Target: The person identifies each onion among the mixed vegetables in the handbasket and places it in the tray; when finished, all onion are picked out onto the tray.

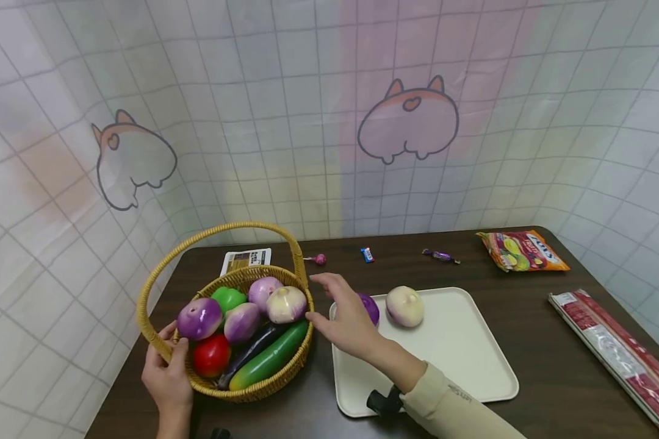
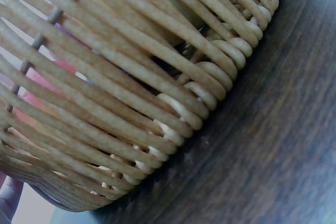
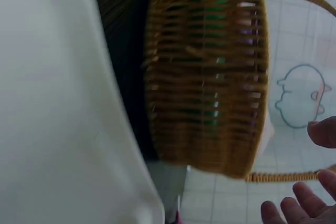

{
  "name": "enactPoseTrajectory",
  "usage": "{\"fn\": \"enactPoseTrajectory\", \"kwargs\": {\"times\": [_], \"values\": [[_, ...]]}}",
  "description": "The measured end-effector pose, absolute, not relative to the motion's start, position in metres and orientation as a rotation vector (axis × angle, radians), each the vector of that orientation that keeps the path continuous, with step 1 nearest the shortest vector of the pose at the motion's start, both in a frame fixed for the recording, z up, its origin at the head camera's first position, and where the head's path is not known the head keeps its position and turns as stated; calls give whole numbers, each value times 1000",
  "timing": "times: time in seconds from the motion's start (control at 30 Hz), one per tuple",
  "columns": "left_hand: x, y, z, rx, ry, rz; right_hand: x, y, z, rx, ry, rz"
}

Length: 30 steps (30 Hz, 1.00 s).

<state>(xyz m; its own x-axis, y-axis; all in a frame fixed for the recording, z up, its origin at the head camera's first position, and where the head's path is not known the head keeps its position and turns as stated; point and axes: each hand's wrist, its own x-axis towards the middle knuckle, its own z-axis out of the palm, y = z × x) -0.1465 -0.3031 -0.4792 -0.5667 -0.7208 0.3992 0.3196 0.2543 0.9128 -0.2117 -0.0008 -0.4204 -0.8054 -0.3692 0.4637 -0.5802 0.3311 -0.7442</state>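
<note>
A wicker basket (image 1: 277, 385) with a tall arched handle stands at the left of the table in the head view. It is full of vegetables: a red tomato (image 1: 211, 355), a green cucumber (image 1: 271, 360), a dark eggplant (image 1: 252, 350), a green pepper (image 1: 228, 298) and several purple-and-white round ones. My left hand (image 1: 167, 381) grips the basket's left rim by the handle's foot, thumb on top. My right hand (image 1: 351, 320) hovers at the right rim, fingers spread and holding nothing. In the right wrist view its fingertips (image 3: 296, 208) show near the handle.
A white tray (image 1: 450, 360) bears a whitish round vegetable (image 1: 404, 306) and a purple one (image 1: 370, 308), partly behind my right hand. Along the back lie a lollipop (image 1: 320, 259), small wrapped candies (image 1: 367, 255) and an orange candy bag (image 1: 524, 250). A long red package (image 1: 615, 347) lies right.
</note>
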Motion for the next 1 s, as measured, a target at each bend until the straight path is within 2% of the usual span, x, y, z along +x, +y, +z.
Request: {"fn": "enactPoseTrajectory", "kwargs": {"times": [0.3, 1.0], "values": [[-144, -301, -481, 379, -1645, -1456, -213, -32, -426, 806, -2510, 1497], [-146, -303, -480, 372, -1664, -1429, -222, -60, -435, 751, -2660, 1171]]}}
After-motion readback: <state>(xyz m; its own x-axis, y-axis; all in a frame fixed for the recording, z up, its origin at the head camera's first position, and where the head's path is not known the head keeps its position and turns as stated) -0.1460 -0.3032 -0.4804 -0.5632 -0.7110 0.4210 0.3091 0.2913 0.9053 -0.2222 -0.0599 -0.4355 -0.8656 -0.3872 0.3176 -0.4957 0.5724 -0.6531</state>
